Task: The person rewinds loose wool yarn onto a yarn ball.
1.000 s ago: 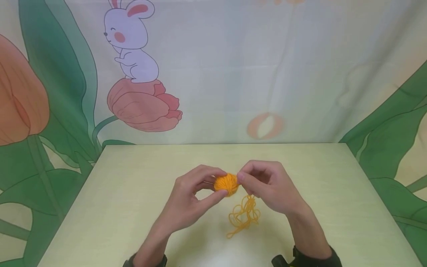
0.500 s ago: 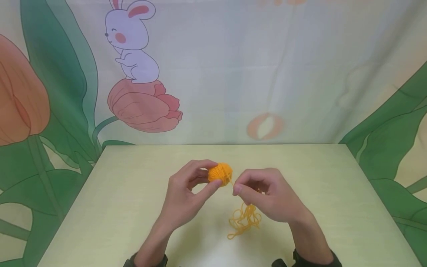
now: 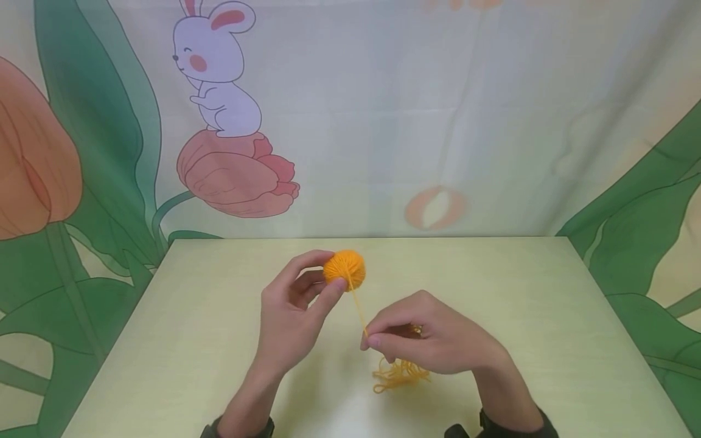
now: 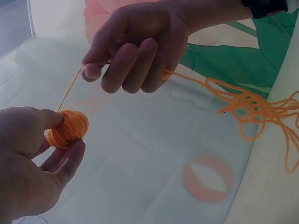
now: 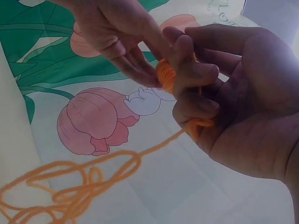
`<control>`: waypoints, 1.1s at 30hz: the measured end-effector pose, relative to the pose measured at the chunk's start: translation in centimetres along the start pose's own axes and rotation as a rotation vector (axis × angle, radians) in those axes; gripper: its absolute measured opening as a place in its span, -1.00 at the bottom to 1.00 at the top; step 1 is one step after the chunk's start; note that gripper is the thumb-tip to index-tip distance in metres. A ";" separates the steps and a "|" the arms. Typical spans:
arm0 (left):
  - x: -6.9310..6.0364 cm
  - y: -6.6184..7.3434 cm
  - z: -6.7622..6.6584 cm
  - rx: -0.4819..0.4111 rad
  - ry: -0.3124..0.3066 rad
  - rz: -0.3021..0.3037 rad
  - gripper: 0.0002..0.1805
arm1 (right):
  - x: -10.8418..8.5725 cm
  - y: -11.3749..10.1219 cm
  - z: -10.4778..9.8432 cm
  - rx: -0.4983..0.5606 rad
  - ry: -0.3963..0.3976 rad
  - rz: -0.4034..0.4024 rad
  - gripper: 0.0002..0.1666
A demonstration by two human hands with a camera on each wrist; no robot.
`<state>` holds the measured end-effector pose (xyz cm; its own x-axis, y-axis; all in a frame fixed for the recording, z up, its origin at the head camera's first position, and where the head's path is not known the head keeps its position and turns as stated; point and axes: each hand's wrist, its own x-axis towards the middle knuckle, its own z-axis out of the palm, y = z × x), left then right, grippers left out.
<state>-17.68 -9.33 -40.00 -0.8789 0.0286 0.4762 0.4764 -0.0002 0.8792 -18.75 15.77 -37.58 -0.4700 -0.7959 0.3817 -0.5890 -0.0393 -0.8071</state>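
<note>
A small ball of orange yarn is held above the table between the thumb and fingers of my left hand. From the ball a taut strand runs down to my right hand, whose thumb and forefinger pinch it. In the right wrist view the yarn passes under the curled fingers of that hand and leaves by the little-finger side. Beneath the right hand hangs or lies a loose tangle of yarn, partly hidden by the hand in the head view.
The pale table ends at a straight far edge. Behind it hangs a cloth printed with a rabbit, tulips and leaves. Dark bands sit round both wrists.
My left hand has moved up and left with the yarn ball, which has turned. My right hand has moved down and slightly left, so the strand between them is longer.
</note>
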 end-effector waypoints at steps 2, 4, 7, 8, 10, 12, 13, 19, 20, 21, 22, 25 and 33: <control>0.0 0.2 -0.1 -0.028 0.010 -0.014 -0.53 | 0.1 0.4 0.0 -0.004 -0.023 0.008 -0.77; -0.1 0.4 -0.1 -0.051 0.014 -0.028 -0.53 | 0.1 0.9 0.0 -0.003 -0.037 0.022 -0.78; -0.1 0.6 -0.3 -0.091 0.007 -0.041 -0.54 | 0.3 1.4 0.0 0.002 -0.045 0.064 -0.79; -0.2 0.7 -0.3 -0.103 0.002 -0.042 -0.54 | 0.3 1.6 0.0 0.002 -0.044 0.080 -0.79; -0.3 0.8 -0.4 -0.127 -0.019 -0.033 -0.54 | 0.4 1.9 0.0 0.002 -0.034 0.116 -0.79; -0.4 0.8 -0.5 -0.149 -0.051 -0.020 -0.54 | 0.5 2.1 0.0 0.003 -0.007 0.168 -0.80; -0.5 0.8 -0.5 -0.161 -0.069 -0.015 -0.54 | 0.6 2.2 0.0 0.000 0.014 0.196 -0.79; -0.8 0.6 -0.5 -0.202 -0.229 0.031 -0.56 | 0.6 2.6 -0.1 0.020 0.157 0.343 -0.77; -0.7 0.5 -0.5 -0.196 -0.263 0.045 -0.57 | 0.6 2.6 -0.2 0.026 0.175 0.351 -0.78; -0.8 0.5 -0.4 -0.187 -0.296 0.054 -0.57 | 0.5 2.6 -0.2 0.033 0.192 0.355 -0.79; -0.8 0.4 -0.3 -0.179 -0.328 0.065 -0.57 | 0.5 2.7 -0.3 0.047 0.206 0.355 -0.80; -1.0 0.3 -0.3 -0.141 -0.391 0.070 -0.56 | 0.4 2.6 -0.3 0.110 0.246 0.363 -0.80; -0.8 -0.1 -0.2 -0.026 -0.484 0.112 -0.58 | 0.3 2.3 -0.6 0.094 0.335 0.305 -0.76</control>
<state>-17.06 -9.60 -40.41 -0.7069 0.4876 0.5124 0.5611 -0.0545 0.8259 -20.68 15.82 -39.04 -0.8081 -0.5412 0.2325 -0.3362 0.0996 -0.9365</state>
